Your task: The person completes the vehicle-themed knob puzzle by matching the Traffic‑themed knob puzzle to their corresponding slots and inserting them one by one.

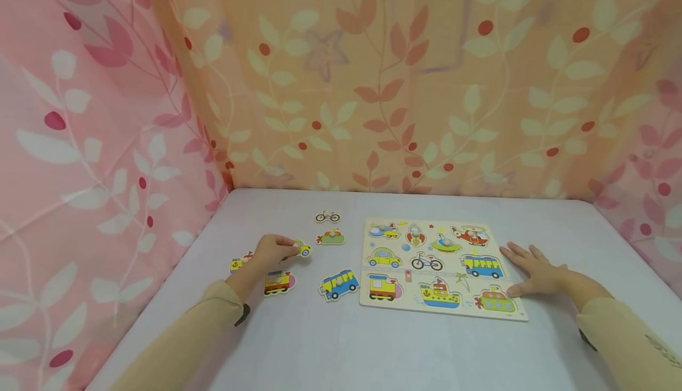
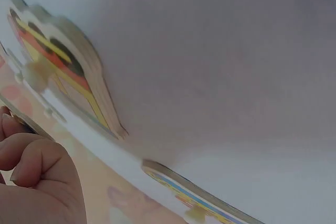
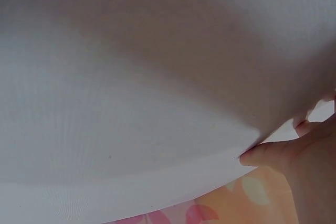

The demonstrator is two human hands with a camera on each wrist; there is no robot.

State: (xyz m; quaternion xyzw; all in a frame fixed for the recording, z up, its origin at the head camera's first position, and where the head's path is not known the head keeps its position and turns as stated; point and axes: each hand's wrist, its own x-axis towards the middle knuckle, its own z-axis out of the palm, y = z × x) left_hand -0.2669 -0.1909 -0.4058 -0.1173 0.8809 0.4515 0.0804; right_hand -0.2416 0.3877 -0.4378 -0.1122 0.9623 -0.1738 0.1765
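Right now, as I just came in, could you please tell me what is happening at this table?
A person works with a picture puzzle. The left hand holds the yellow car piece, off to the left of the puzzle board. The right hand rests at the board's right edge. The bicycle, submarine, train, bus and partly hidden ship pieces lie loose on the table. In the board's top row, pieces with knobs sit in place.

Soft light across the desk now, head view bright; both wrist views dimmer, broad soft-edged shadows greying the white.
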